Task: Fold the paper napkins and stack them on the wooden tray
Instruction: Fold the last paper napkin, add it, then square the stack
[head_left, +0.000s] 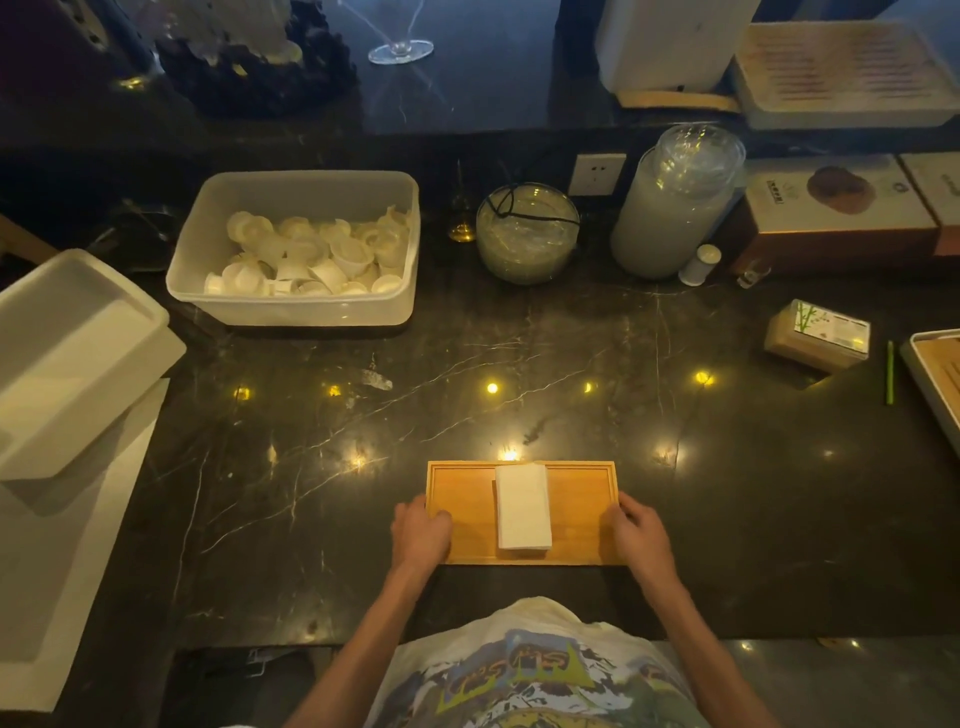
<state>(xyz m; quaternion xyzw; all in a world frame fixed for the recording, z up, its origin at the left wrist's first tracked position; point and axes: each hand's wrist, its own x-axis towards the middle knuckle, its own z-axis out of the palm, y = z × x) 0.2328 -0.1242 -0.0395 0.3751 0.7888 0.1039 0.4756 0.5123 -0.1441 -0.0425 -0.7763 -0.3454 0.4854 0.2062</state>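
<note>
A wooden tray (576, 499) lies on the dark marble counter just in front of me. A stack of folded white paper napkins (522, 506) sits upright in its middle, long side running away from me. My left hand (421, 530) grips the tray's left end, fingers curled over the rim. My right hand (639, 535) grips the right end the same way. Both forearms reach in from the bottom of the view.
A clear plastic tub of small white cups (296, 249) stands at the back left. White lidded containers (72, 358) sit at the far left. A glass bowl (527, 234), a tall jar (675, 202), boxes (831, 213) and a napkin pack (818, 338) line the back right.
</note>
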